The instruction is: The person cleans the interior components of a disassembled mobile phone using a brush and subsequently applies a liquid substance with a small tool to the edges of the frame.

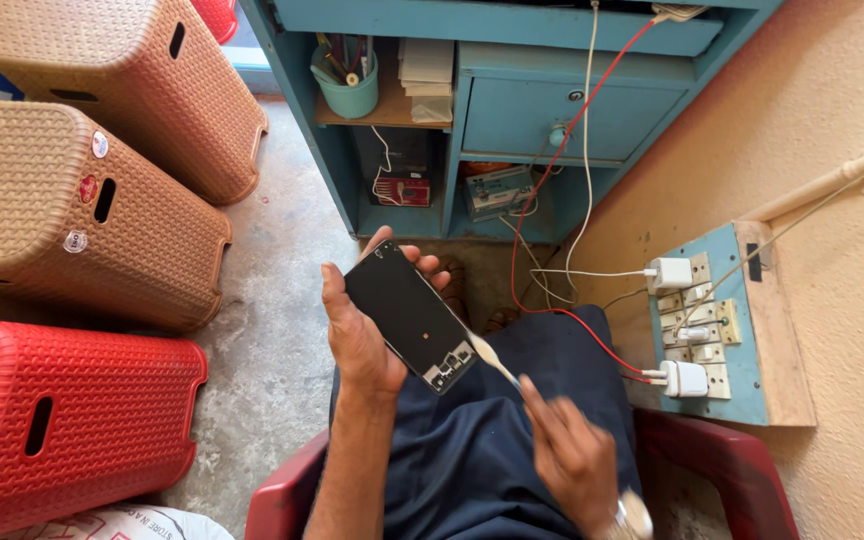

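My left hand [357, 330] grips an opened black phone [410, 315] with its back cover off, held tilted above my lap. Small circuit parts show at the phone's lower end [450, 365]. My right hand [572, 455] is blurred and holds a thin pale tool [492, 360], maybe a brush, whose tip touches the phone's lower end. A watch sits on my right wrist [634, 515]. I sit on a red chair [722, 460] in dark blue trousers [482, 450].
Two tan plastic stools [62, 210] and a red one [62, 420] lie at the left on a concrete floor. Ahead stands a blue desk [512, 110] with a cup of tools [347, 85]. A switchboard [722, 330] with white chargers and red and white wires hangs on the right wall.
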